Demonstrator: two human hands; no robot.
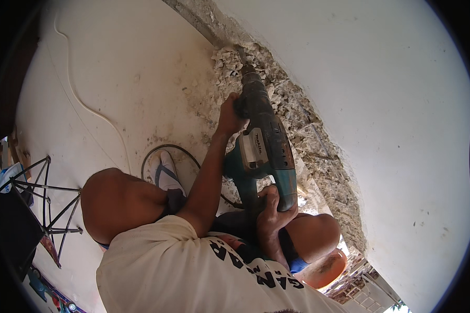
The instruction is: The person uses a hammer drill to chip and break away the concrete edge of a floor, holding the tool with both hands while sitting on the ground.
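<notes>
A teal and black demolition hammer lies across the middle of the view, its chisel end pointing away from me. Around its front side handle, my left hand is closed. My right hand wraps the rear handle, close to my knee. The chisel is at the far end of a jagged strip of broken concrete, and its tip is hard to make out among the rubble. Rough grey chunks and exposed thin bars show along the strip.
Smooth pale wall rises on the right. A dark cable curls near my sandalled foot; a white cord crosses the dusty floor. At left stands a folding metal frame. An orange basin sits beside my right knee.
</notes>
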